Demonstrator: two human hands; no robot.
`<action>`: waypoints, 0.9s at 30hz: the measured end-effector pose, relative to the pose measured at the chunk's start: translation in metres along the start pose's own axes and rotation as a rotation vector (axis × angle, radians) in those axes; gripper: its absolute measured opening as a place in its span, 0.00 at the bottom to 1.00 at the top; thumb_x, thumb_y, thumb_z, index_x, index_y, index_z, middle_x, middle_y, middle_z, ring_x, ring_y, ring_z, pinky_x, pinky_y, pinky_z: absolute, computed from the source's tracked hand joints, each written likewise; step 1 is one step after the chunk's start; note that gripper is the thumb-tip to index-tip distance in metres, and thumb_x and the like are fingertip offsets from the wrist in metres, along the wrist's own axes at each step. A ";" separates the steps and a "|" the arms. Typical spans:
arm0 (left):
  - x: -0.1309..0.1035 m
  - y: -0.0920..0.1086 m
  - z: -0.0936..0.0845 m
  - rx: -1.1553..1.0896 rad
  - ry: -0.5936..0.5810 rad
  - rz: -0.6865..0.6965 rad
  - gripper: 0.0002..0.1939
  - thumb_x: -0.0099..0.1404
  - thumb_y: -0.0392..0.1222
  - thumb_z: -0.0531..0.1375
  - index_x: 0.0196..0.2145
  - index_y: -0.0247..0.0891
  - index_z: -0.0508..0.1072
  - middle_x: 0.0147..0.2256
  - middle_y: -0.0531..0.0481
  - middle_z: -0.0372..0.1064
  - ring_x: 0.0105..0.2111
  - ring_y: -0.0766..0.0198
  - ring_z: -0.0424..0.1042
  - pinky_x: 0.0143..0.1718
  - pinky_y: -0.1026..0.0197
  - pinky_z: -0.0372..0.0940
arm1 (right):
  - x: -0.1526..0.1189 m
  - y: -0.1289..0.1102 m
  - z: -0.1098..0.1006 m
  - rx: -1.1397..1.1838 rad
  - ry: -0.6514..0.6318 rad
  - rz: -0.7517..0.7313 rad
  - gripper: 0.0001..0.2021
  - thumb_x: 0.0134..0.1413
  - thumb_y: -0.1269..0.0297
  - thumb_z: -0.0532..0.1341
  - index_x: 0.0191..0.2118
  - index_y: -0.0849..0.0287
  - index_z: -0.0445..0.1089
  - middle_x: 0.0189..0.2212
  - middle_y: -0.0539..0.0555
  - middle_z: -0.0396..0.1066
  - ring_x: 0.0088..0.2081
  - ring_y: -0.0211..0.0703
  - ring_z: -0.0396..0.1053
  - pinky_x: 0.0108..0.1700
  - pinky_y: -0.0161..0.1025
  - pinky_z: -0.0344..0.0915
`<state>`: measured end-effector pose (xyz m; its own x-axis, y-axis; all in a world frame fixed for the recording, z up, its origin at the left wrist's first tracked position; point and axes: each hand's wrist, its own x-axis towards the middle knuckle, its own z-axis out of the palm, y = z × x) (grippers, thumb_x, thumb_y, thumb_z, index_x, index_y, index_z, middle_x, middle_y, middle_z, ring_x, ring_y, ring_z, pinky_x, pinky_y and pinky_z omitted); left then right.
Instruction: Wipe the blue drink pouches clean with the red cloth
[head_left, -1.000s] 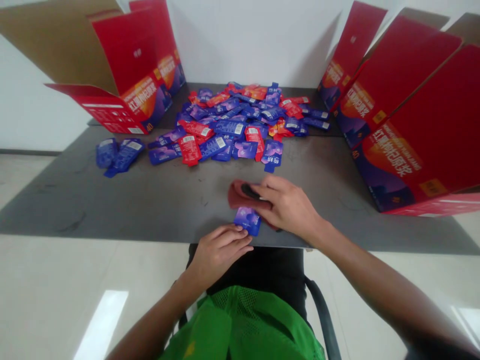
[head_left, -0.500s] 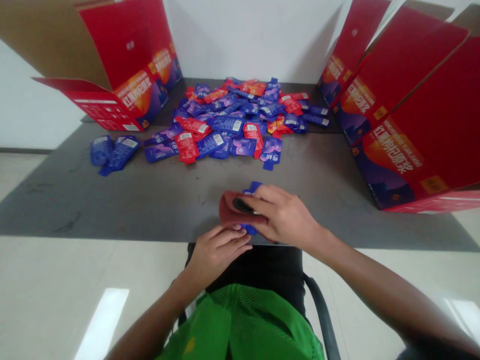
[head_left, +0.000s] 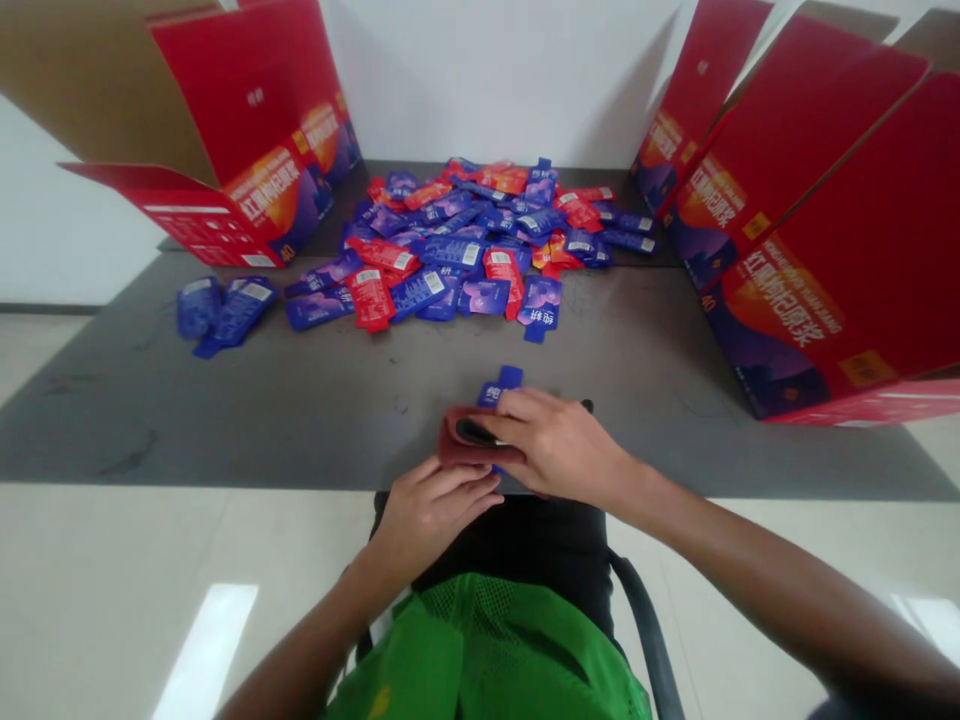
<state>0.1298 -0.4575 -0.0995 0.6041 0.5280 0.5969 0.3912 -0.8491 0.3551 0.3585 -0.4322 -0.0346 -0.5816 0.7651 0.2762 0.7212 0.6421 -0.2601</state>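
Observation:
A blue sachet (head_left: 493, 391) lies on the grey table near its front edge, its narrow spout end pointing away from me. My right hand (head_left: 566, 440) is closed around a folded reddish-brown cloth (head_left: 456, 445) with a dark oval piece showing in its fold. The cloth covers the sachet's middle. My left hand (head_left: 442, 505) rests at the table's front edge, fingers stretched out and fingertips by the sachet's lower end. Whether those fingertips press on the sachet is hidden by the cloth.
A pile of blue and red sachets (head_left: 450, 250) spreads across the back of the table (head_left: 337, 410). Several overlapping blue sachets (head_left: 240, 310) lie at the left. An open red carton (head_left: 255, 170) stands back left, and several red cartons (head_left: 795, 300) line the right.
My right hand and the cloth have slid slightly toward me, baring more of the sachet's far end. My left hand stays nearly in place.

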 end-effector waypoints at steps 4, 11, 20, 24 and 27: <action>0.000 0.000 0.000 -0.014 -0.003 -0.002 0.11 0.69 0.40 0.67 0.48 0.39 0.80 0.44 0.52 0.81 0.46 0.61 0.78 0.49 0.57 0.76 | 0.009 0.032 0.012 -0.045 0.034 0.118 0.18 0.69 0.54 0.60 0.57 0.56 0.74 0.40 0.55 0.72 0.40 0.44 0.69 0.39 0.39 0.64; 0.000 0.000 0.000 -0.008 -0.001 -0.010 0.09 0.70 0.41 0.65 0.47 0.39 0.80 0.43 0.52 0.81 0.45 0.61 0.79 0.48 0.56 0.77 | 0.011 0.015 -0.008 -0.069 0.093 0.071 0.19 0.69 0.54 0.59 0.58 0.57 0.73 0.40 0.56 0.71 0.41 0.46 0.68 0.39 0.40 0.63; 0.000 0.000 0.001 -0.019 0.011 -0.015 0.11 0.68 0.40 0.67 0.48 0.40 0.80 0.43 0.52 0.81 0.46 0.60 0.78 0.49 0.56 0.77 | 0.019 0.048 0.005 -0.131 0.091 0.184 0.18 0.69 0.55 0.60 0.58 0.56 0.74 0.38 0.55 0.71 0.40 0.45 0.69 0.39 0.39 0.62; 0.000 0.000 0.001 -0.015 0.007 -0.014 0.10 0.69 0.40 0.66 0.47 0.40 0.80 0.43 0.53 0.81 0.46 0.61 0.79 0.48 0.57 0.76 | 0.015 0.023 -0.008 -0.073 0.118 0.096 0.19 0.69 0.55 0.60 0.60 0.57 0.72 0.41 0.56 0.71 0.42 0.45 0.69 0.41 0.40 0.64; -0.001 -0.001 0.001 0.009 0.002 -0.015 0.08 0.69 0.40 0.66 0.46 0.40 0.81 0.43 0.54 0.81 0.42 0.62 0.79 0.46 0.57 0.76 | 0.002 -0.005 0.002 0.005 0.007 -0.019 0.18 0.69 0.57 0.59 0.59 0.56 0.73 0.42 0.55 0.72 0.42 0.45 0.69 0.41 0.39 0.64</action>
<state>0.1295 -0.4574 -0.1008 0.5969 0.5408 0.5926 0.4062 -0.8407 0.3580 0.3527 -0.4340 -0.0345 -0.5922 0.7527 0.2876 0.7083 0.6564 -0.2596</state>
